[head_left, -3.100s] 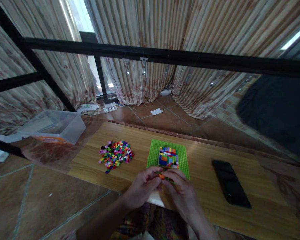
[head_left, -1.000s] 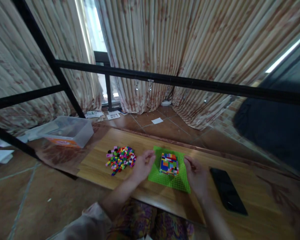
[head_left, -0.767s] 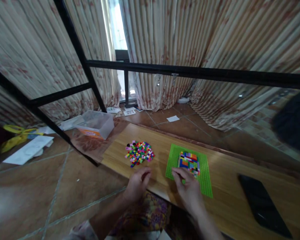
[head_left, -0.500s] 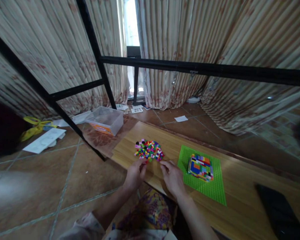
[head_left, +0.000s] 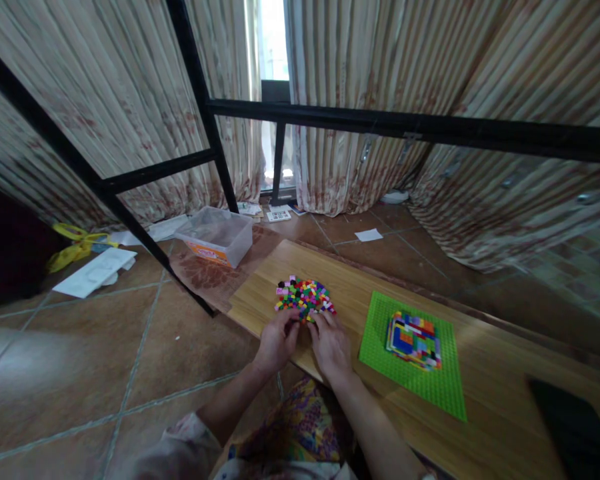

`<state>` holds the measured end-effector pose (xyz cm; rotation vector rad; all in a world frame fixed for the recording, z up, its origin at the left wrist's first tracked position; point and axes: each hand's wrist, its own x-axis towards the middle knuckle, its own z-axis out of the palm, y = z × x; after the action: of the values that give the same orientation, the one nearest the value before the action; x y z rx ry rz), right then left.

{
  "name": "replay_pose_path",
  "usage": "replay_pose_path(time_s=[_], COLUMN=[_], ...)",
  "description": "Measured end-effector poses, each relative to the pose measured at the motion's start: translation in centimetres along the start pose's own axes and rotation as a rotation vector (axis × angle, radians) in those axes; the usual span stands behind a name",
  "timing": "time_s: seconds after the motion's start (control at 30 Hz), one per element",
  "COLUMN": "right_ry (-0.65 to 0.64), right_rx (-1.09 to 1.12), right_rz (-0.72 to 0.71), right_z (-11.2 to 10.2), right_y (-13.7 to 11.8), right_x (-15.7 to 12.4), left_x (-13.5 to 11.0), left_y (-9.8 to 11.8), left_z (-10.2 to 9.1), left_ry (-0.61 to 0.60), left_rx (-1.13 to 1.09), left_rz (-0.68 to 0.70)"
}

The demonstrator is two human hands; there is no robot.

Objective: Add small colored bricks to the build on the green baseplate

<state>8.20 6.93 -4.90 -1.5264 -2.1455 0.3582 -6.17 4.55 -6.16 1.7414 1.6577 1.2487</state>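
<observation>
A heap of small coloured bricks (head_left: 304, 297) lies on the left part of the wooden table (head_left: 480, 427). My left hand (head_left: 279, 339) and my right hand (head_left: 331, 341) sit side by side at the near edge of the heap, fingertips among the bricks. The fingers of both hands are curled; whether they hold a brick is hidden. To the right lies a green baseplate (head_left: 440, 390) with a multicoloured block of bricks (head_left: 414, 339) built on it, apart from both hands.
A black phone (head_left: 575, 430) lies at the table's right end. On the tiled floor to the left stand a clear plastic box (head_left: 215, 235), papers (head_left: 94, 270) and something yellow (head_left: 73, 241). A black metal frame (head_left: 380, 123) and curtains rise behind the table.
Both hands left the green baseplate and moved left to the heap of loose bricks. The view swung left, so the phone slid to the right edge.
</observation>
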Motion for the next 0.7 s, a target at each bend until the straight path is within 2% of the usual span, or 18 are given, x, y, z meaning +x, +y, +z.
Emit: replay_pose_path(time_s=[0.1, 0.2, 0.3, 0.37, 0.5, 0.7], right_ry=[0.054, 0.111, 0.087, 0.082, 0.134, 0.169], right_rx=[0.178, 0.541, 0.887, 1.025, 1.121, 1.037], right_rz=[0.067, 0.211, 0.370, 0.438, 0.468, 0.462], right_z=[-0.8, -2.0, -3.4, -4.3, -5.9, -6.9], right_y=[0.6, 0.8, 0.7, 0.5, 0.2, 0.7], right_x=[-0.8, -1.8, -2.7, -3.2, -4.1, -5.1], left_x=[0.2, 0.2, 0.4, 0.5, 0.6, 0.3], left_y=[0.7, 2.5, 4.9, 6.2, 7.8, 9.3], left_z=[0.2, 0.4, 0.6, 0.9, 1.5, 1.9], left_ry=[-0.009, -0.051, -0.124, -0.179, -0.250, -0.280], left_rx=[-0.030, -0.107, -0.236, -0.304, -0.321, -0.261], left_rz=[-0.008, 0.021, 0.034, 0.034, 0.054, 0.127])
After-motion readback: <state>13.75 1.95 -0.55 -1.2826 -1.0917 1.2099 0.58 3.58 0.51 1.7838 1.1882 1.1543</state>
